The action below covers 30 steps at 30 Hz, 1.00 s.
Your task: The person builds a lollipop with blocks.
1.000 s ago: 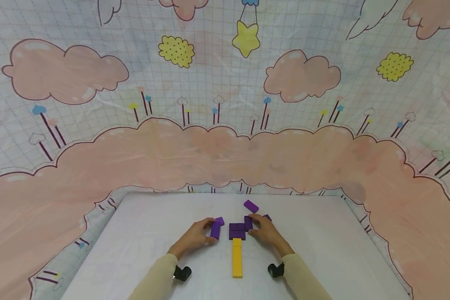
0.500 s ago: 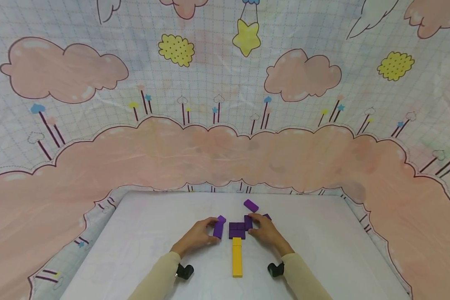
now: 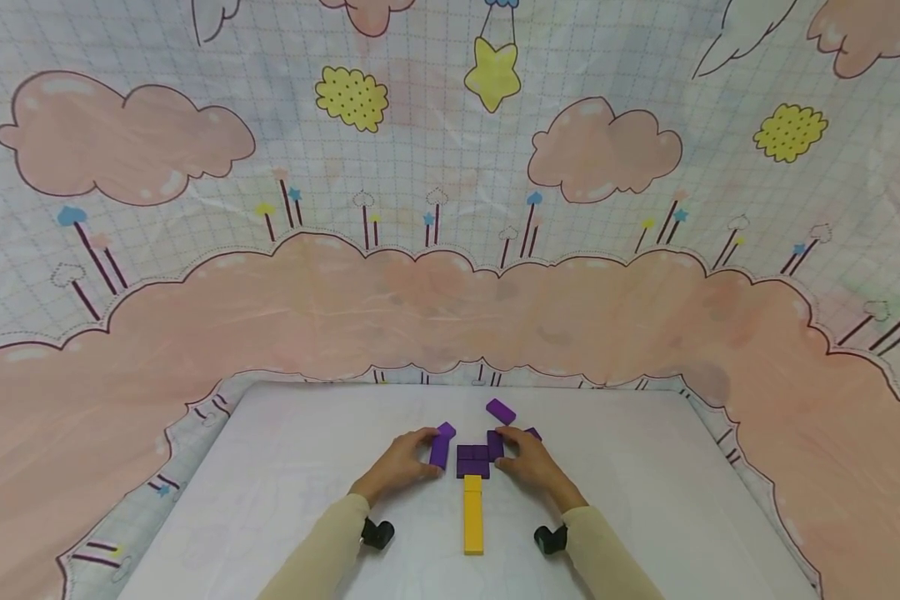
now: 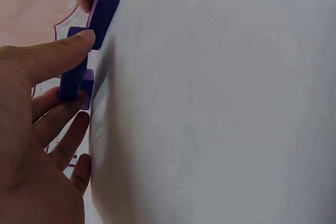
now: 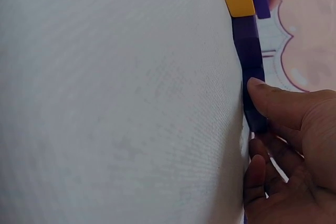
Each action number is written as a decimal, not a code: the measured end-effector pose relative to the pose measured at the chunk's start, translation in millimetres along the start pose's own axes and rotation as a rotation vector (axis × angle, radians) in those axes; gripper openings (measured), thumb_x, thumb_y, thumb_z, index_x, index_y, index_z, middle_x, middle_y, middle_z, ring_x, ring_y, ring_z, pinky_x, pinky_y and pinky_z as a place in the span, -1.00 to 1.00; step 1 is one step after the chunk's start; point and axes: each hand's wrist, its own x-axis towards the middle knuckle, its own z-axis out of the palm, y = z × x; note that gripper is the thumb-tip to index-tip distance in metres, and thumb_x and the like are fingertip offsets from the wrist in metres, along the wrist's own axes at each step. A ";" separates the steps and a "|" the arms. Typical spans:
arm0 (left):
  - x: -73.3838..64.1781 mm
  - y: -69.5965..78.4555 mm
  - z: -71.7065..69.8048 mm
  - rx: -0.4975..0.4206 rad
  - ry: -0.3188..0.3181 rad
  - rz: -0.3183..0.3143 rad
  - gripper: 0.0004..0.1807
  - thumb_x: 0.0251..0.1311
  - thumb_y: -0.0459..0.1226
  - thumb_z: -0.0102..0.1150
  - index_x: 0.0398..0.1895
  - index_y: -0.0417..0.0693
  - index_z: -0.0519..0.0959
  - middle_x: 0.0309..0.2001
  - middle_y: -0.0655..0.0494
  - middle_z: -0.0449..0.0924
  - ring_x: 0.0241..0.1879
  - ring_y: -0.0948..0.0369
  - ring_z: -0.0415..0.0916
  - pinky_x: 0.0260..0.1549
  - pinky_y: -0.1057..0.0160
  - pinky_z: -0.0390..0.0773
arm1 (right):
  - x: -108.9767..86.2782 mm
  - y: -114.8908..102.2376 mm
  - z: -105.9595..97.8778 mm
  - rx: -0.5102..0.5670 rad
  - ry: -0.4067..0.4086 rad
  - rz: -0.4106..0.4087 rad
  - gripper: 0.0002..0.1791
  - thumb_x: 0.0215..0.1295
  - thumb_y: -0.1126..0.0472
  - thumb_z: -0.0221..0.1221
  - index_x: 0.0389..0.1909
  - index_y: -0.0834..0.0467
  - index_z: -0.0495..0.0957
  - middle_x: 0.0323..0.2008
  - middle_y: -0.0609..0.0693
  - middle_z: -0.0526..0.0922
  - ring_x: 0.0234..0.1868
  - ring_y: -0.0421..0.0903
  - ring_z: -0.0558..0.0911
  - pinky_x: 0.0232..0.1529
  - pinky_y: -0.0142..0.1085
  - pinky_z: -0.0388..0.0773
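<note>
My left hand [image 3: 402,465] pinches a purple block [image 3: 439,452] lengthwise between thumb and fingers. In the left wrist view that purple block [image 4: 73,80] appears lifted off the white surface. A smaller-looking purple block [image 3: 447,430] shows just beyond it. My right hand [image 3: 531,467] pinches a dark purple block [image 3: 495,446], thumb at the near end, fingertips at the far end. This dark block [image 5: 254,95] stands against the right side of a group of dark purple blocks [image 3: 472,462]. Below that group, yellow blocks [image 3: 473,517] run in a line toward me.
A loose purple block [image 3: 501,411] lies at an angle behind the group. Another purple block [image 3: 533,433] is partly hidden behind my right hand. The white tabletop [image 3: 270,467] meets a printed cloth [image 3: 450,317] at the back.
My left hand has moved right and slightly away from me with its purple block, closer to the group. The right hand stays nearly still on its block.
</note>
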 end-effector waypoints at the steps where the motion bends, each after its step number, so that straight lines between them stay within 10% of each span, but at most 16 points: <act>1: 1.1 -0.2 0.4 0.009 0.007 -0.003 -0.26 -0.04 -0.16 0.52 0.27 -0.01 0.44 0.16 -0.04 0.57 0.21 -0.07 0.42 0.31 -0.24 0.32 | -0.1 0.2 -0.1 0.000 0.000 -0.003 -0.41 0.25 0.24 0.30 0.31 0.14 0.42 0.27 0.19 0.52 0.30 0.17 0.48 0.38 0.13 0.34; 30: 19.7 -1.6 14.7 0.138 0.106 0.057 -0.27 -0.04 -0.11 0.49 0.25 -0.09 0.48 0.22 -0.05 0.54 0.26 -0.04 0.39 0.30 -0.12 0.22 | -0.5 -1.7 -1.3 -0.002 0.002 0.008 -0.40 0.24 0.24 0.31 0.31 0.13 0.42 0.30 0.21 0.48 0.35 0.21 0.42 0.39 0.16 0.30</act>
